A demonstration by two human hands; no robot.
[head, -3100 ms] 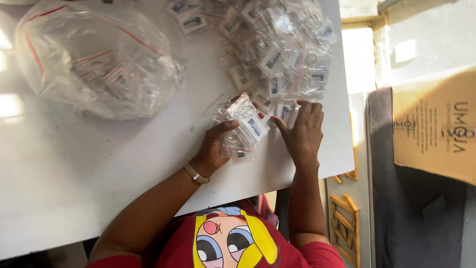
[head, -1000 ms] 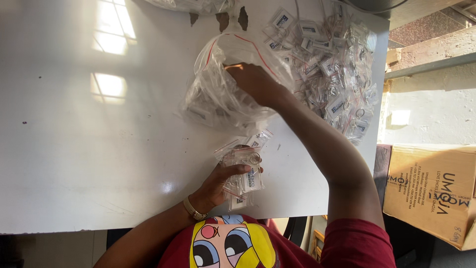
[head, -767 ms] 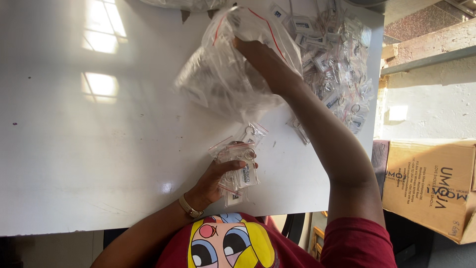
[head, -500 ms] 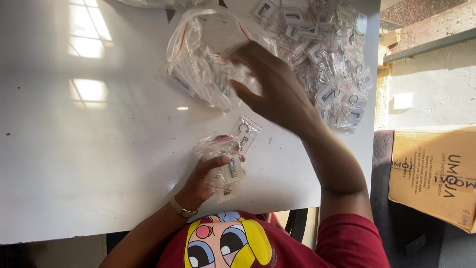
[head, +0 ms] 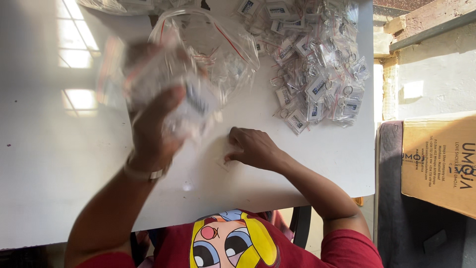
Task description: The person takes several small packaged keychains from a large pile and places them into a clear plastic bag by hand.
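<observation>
My left hand [head: 151, 131] is raised above the white table [head: 64, 183] and grips a blurred bundle of small clear packets [head: 186, 99]. The bundle is just in front of the mouth of a large clear zip bag [head: 223, 44] with a red seal line, which lies open on the table. My right hand [head: 253, 148] rests low on the table near the front edge. Its fingers are curled, and the tips pinch a small flat clear packet [head: 224, 158]. A wristband sits on my left wrist.
A heap of several small clear packets holding keyrings [head: 317, 64] covers the table's far right. Another filled clear bag [head: 119, 5] shows at the top edge. A brown cardboard box [head: 441, 159] stands right of the table on a dark surface.
My left hand has lifted the bundle from near the front edge up to the large bag's mouth. My right hand has left the bag and come down to the table.
</observation>
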